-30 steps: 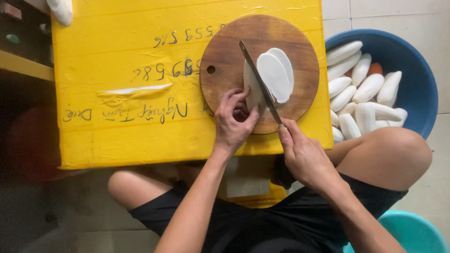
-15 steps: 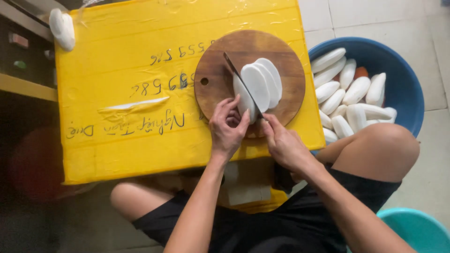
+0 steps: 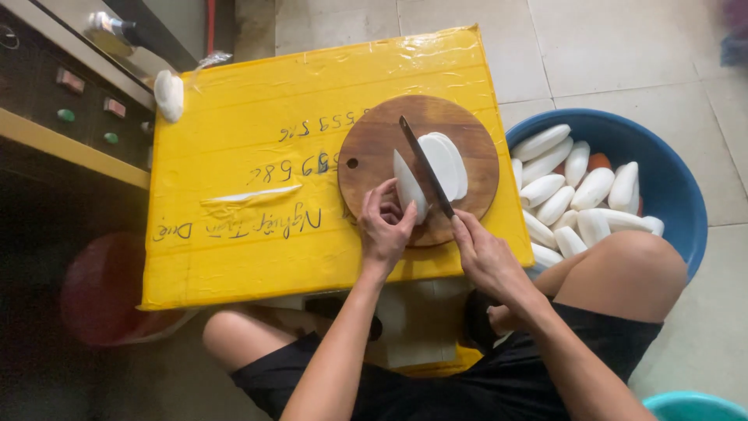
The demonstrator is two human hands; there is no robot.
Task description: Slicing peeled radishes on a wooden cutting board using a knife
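My left hand [image 3: 386, 230] pinches a white slice [image 3: 407, 187] upright on the round board [image 3: 374, 148]; my right hand [image 3: 483, 253] grips the knife [image 3: 425, 165], its handle hidden.

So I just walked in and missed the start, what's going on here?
A seated person is slicing a peeled white root on a round wooden board set on a yellow box. The left hand steadies the piece; the right hand holds the knife. Cut slices lie beside the blade, with more roots in a blue basin.
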